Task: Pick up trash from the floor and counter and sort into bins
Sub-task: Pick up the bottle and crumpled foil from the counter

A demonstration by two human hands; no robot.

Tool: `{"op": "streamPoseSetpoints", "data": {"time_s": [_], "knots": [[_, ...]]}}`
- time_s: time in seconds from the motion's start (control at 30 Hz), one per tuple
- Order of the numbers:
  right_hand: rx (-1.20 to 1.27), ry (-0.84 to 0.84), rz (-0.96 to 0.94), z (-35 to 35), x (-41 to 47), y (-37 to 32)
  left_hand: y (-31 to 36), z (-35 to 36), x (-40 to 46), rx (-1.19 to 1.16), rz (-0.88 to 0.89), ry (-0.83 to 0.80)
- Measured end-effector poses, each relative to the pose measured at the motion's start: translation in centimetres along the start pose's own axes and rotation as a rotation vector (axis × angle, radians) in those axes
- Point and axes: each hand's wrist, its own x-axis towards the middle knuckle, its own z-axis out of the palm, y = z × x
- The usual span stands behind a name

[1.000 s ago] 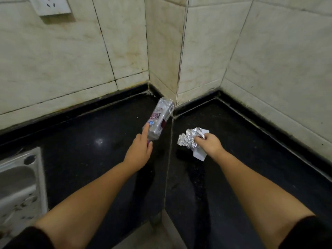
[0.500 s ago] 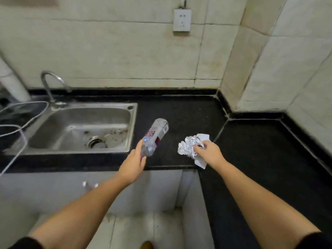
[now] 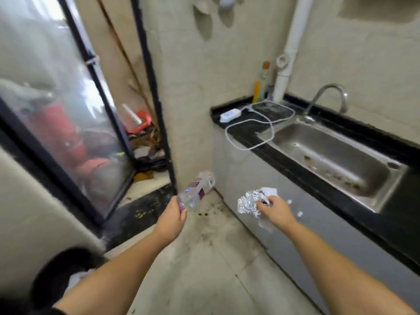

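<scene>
My left hand (image 3: 171, 220) grips the cap end of a crushed clear plastic bottle (image 3: 198, 189) with a dark red label, held out over the floor. My right hand (image 3: 275, 211) is closed on a crumpled ball of silver foil (image 3: 248, 202) together with a piece of white paper (image 3: 270, 192) that sticks out above and below the fist. Both hands hang in the air in front of the cabinet. A dark round bin (image 3: 48, 272) with something white inside shows at the lower left, partly hidden by my left arm.
A black counter (image 3: 244, 130) with a steel sink (image 3: 336, 155), a tap (image 3: 327, 95) and a white power strip (image 3: 230, 114) with looped cable runs along the right. A glass sliding door (image 3: 66, 114) with clutter behind it stands left. The tiled floor (image 3: 211, 258) is stained.
My view has swung left from the counter corner, past the sink, toward the floor and the glass door. Both hands keep the same hold on the bottle and the foil.
</scene>
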Motion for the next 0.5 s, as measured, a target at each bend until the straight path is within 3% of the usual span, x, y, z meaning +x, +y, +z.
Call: {"op": "streamPoseSetpoints", "data": {"time_s": [0.27,0.5], "knots": [[-0.201,-0.396,-0.238,28.8,-6.3,-19.6,-27.9,-17.8,-9.7,-0.038,-0.439,0.205],[-0.380,-0.692,-0.434,45.6,-12.4,-29.1,-42.9,-25.8,-19.0,-0.097,-0.800,0.411]]}}
